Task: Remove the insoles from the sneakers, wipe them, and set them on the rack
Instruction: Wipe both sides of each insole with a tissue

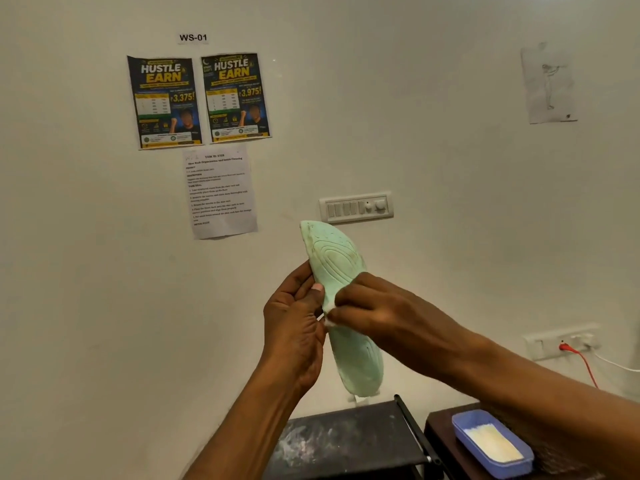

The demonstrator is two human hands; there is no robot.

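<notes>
The left hand's fingers are curled round the edge of one mint-green insole, thumb flat on its ridged face, holding it upright in the middle of the frame with the toe end up. The right hand reaches across the insole's middle, its fingers bent over a small white wipe and pressing it against the insole; only a scrap of the wipe shows beneath them. That hand and its forearm cover the insole's mid part. Below the heel end, at bottom centre, is one black rack, its top smeared with pale dust. Just right of it stands a dark table carrying one blue tray with pale folded material inside. On the wall behind, upper left, hang two posters, one label above them and one printed sheet below. One switch panel sits just above the insole, one sketch hangs upper right, and one socket at right holds a red plug.
</notes>
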